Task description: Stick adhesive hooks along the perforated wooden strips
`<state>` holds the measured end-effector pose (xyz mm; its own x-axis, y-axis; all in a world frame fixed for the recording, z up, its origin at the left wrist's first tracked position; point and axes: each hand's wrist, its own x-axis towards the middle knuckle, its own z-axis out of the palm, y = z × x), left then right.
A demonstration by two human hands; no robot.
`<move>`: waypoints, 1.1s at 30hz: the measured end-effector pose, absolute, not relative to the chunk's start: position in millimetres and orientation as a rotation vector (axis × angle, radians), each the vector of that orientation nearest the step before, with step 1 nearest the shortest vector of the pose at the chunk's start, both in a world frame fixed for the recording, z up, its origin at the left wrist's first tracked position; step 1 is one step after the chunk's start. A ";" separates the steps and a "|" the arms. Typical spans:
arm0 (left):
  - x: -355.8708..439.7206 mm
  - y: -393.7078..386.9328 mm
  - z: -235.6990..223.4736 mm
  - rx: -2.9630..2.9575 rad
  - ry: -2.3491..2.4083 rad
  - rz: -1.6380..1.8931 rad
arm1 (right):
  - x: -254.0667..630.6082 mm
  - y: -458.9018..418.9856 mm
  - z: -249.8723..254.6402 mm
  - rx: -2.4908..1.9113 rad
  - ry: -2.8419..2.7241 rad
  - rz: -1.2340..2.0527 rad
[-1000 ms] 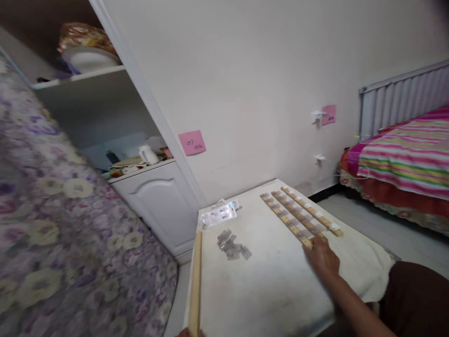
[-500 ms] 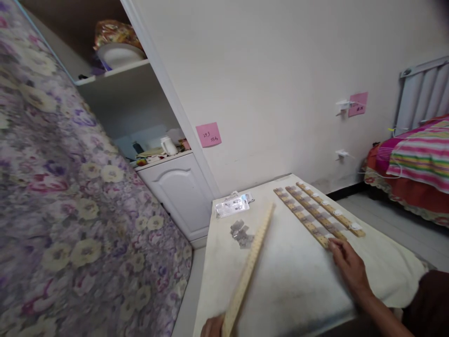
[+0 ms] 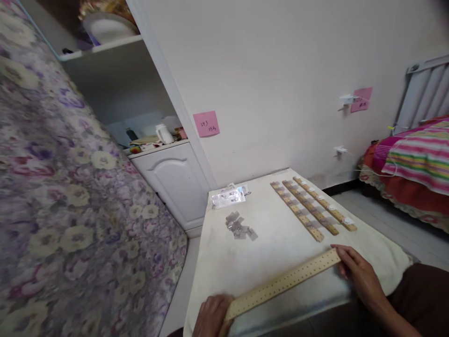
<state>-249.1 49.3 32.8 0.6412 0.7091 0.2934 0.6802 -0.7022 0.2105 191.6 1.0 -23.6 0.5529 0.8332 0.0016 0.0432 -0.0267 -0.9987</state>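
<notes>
A long wooden strip [image 3: 284, 283] with rows of small holes lies slanted across the near part of the white cloth-covered table [image 3: 273, 252]. My left hand [image 3: 212, 318] grips its near end at the table's front edge. My right hand [image 3: 361, 274] holds the far end, fingers curled on it. Beyond, three shorter wooden strips [image 3: 310, 210] fitted with small grey and white pieces lie side by side.
A small heap of grey plastic pieces [image 3: 240, 227] and a clear packet [image 3: 228, 197] lie at the table's left rear. A flowered bedspread [image 3: 70, 196] fills the left. A white cabinet [image 3: 171, 180] stands behind, a striped bed [image 3: 414, 164] to the right.
The long strip swung down from the table's left side to lie across the front. My right hand left the three short strips and took its far end.
</notes>
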 end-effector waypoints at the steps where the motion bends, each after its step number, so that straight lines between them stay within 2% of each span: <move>1: -246.2 52.1 34.3 2.749 1.189 0.529 | 193.2 -0.5 -25.1 -1.553 -0.828 0.721; 7: -225.4 77.5 35.3 2.644 1.234 0.485 | 205.3 1.7 -38.8 -1.847 -1.020 0.484; 12: -232.8 85.6 3.8 2.592 1.342 0.648 | 211.4 3.5 -50.3 -1.941 -1.168 0.297; 19: -255.9 71.9 -23.8 2.201 1.723 0.978 | 215.0 0.4 -58.5 -1.991 -1.204 0.264; 28: -256.1 70.4 -20.8 1.997 1.753 1.044 | 220.6 6.3 -62.4 -1.986 -1.181 0.266; 33: -258.1 75.3 -27.1 2.009 1.755 1.058 | 219.3 4.4 -48.6 -2.023 -1.166 0.194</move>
<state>-258.1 75.3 -27.1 -0.0009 0.9396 0.3423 0.7414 -0.2291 0.6308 219.3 4.4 -48.6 0.5679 0.7888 0.2351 0.6704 -0.2775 -0.6882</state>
